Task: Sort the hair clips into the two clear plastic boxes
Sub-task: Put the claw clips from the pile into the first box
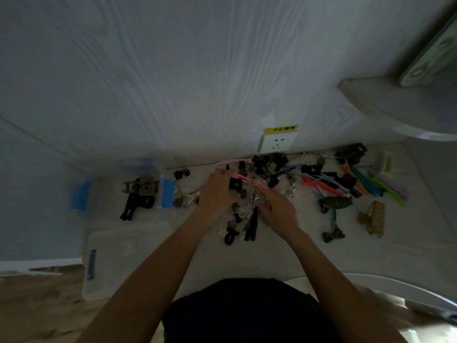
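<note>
Gripping pink clip (243,180), left hand (217,191)

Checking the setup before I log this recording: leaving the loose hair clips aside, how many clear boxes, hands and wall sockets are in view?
Clear plastic boxes: 2, the far box, which has clips in it, and the near box
Hands: 2, the left hand and the right hand
Wall sockets: 1, the wall socket
Total: 5
</note>
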Motion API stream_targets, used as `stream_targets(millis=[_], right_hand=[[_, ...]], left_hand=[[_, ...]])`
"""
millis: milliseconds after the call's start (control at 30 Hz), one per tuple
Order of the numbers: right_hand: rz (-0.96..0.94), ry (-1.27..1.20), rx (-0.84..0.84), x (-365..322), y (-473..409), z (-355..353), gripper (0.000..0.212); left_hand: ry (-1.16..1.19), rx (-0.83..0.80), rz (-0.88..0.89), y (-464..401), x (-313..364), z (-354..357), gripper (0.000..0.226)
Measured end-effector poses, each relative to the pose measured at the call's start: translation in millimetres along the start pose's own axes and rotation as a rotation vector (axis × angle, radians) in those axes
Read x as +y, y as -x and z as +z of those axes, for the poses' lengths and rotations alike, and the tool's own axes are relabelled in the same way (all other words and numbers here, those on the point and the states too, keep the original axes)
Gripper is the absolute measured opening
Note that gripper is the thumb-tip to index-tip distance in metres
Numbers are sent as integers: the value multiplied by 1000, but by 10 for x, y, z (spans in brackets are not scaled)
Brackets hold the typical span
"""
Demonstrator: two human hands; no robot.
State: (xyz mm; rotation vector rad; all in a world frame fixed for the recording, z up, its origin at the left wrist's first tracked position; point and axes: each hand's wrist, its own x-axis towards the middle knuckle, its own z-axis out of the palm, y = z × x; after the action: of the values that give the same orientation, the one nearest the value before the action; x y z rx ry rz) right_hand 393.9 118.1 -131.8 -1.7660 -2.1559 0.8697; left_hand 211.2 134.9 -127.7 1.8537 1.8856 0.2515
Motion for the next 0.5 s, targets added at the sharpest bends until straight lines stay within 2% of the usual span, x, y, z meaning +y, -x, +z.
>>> stream_targets(millis=[133, 233, 367, 500], right_hand=[[83, -376, 58, -40, 18, -95, 31], [196, -707, 58, -122, 48, -137, 25], [278, -1090, 32, -302, 80, -238, 19], [340, -1285, -31, -511, 98, -237, 21]], left_hand=[[26, -34, -74, -59, 24, 21, 61], [138, 39, -140, 10, -27, -52, 60], [389, 182, -114, 317, -118, -337, 59], [716, 331, -98, 712, -232, -816, 43]])
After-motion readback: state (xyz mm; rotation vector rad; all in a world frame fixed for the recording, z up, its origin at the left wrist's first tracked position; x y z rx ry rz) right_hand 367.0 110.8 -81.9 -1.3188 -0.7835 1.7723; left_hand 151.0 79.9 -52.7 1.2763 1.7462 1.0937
